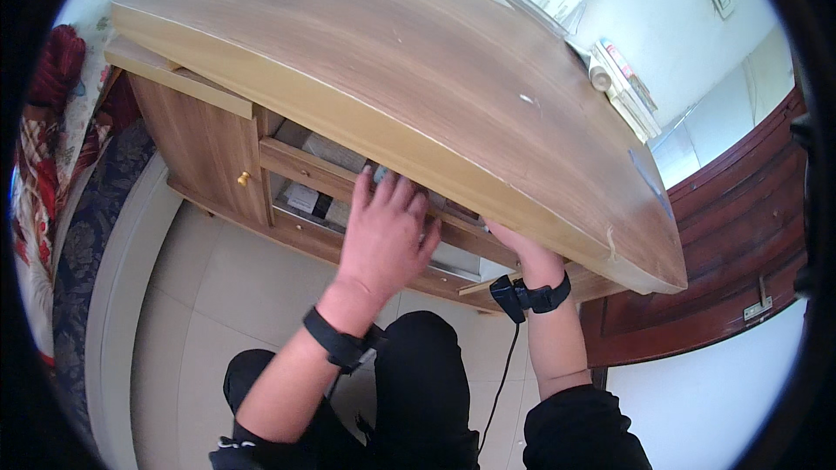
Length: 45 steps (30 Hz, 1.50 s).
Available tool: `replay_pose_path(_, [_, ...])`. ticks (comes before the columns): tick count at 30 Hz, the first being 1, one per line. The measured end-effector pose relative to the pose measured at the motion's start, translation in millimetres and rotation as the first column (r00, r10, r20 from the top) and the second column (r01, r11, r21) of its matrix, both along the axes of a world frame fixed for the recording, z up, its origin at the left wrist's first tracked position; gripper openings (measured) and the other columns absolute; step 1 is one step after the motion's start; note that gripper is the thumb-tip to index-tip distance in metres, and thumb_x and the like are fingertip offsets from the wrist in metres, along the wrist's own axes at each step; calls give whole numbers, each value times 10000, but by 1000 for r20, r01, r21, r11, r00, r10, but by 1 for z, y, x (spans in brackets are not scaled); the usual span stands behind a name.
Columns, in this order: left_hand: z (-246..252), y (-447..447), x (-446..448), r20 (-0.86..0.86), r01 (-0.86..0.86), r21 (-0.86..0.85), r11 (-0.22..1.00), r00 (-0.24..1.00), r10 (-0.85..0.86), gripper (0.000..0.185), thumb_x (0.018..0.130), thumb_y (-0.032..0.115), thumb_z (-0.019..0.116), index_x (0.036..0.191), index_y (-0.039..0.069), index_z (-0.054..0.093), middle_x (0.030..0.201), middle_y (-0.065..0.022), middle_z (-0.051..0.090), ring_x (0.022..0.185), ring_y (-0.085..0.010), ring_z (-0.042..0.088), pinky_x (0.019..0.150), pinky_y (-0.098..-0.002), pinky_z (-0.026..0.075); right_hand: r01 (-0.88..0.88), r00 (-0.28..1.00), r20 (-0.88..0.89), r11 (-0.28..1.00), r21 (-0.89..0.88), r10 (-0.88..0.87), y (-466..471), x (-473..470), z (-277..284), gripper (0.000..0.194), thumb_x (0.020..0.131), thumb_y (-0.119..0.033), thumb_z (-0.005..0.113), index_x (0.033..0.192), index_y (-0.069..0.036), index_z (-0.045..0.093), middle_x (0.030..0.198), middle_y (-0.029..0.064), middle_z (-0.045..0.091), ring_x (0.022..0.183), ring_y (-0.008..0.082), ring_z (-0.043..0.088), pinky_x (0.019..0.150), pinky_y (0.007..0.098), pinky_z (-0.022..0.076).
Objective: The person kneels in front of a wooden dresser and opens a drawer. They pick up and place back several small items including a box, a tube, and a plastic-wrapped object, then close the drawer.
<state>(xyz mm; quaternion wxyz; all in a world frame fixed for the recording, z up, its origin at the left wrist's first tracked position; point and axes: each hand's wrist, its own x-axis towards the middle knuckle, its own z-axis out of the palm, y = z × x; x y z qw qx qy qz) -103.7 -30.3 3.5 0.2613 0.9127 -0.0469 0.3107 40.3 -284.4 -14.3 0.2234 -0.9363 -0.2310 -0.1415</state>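
Observation:
My left hand point(390, 232) reaches over the front of the upper wooden drawer point(305, 166), back of the hand towards me. A small pale blue thing point(381, 173) shows by its fingertips; whether they grip it is unclear. My right hand point(513, 239) goes under the overhanging wooden tabletop point(405, 72) at the right end of that drawer, its fingers mostly hidden. Below, a lower drawer point(299, 226) is also pulled out, with a white labelled item point(302, 198) inside. Each wrist wears a black strap.
A cabinet door point(202, 140) with a round knob is at left, beside a bed point(108, 261). Books point(626, 88) and a roll point(599, 77) lie along the tabletop's wall side. A dark red wooden door point(725, 235) stands at right. A black cable point(499, 391) hangs from my right wrist.

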Motion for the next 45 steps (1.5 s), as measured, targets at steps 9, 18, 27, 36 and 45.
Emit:
replay_pose_path(9, [-13,-8,-5,13,-6,-36,999,1000,7,345,935,317,592,1094,15,642,1174,-159,616,1254,-339,510,1181,-541,284,118,993,38,967,-226,-113,8,28,14,314,995,-314,603,1224,-100,624,1211,129,649,1081,302,596,917,402,466])
replay_pose_path(18, [-16,4,-8,16,75,-100,992,997,-74,336,919,313,612,1090,25,647,1158,-149,633,1246,-320,524,1188,-485,288,100,995,39,939,-330,-92,45,28,30,251,1003,-301,602,1141,-95,636,1110,97,669,959,246,624,819,365,492])
replay_pose_path(27, [-26,19,-1,7,65,160,985,998,-67,443,890,192,600,1323,103,572,1445,-94,510,1432,-275,393,1226,-435,251,101,907,-420,983,155,-27,74,-79,79,151,1040,-232,571,985,-92,582,895,9,623,688,84,550,581,238,433])
replay_pose_path(36, [-40,57,-9,449,164,-238,957,892,-41,471,705,-23,623,1171,38,603,1195,-145,606,1193,-345,555,1042,-452,423,-260,477,-847,958,120,236,114,-200,-33,226,945,-92,657,1146,-23,581,891,135,705,843,247,709,765,355,548])
replay_pose_path(45, [-85,88,-18,323,-196,-383,903,887,330,292,704,-19,608,990,40,599,956,-141,599,897,-346,571,800,-429,444,-468,676,-626,883,42,388,146,-209,-86,290,953,-248,639,1137,-25,638,1243,169,643,1204,354,592,1044,427,466])
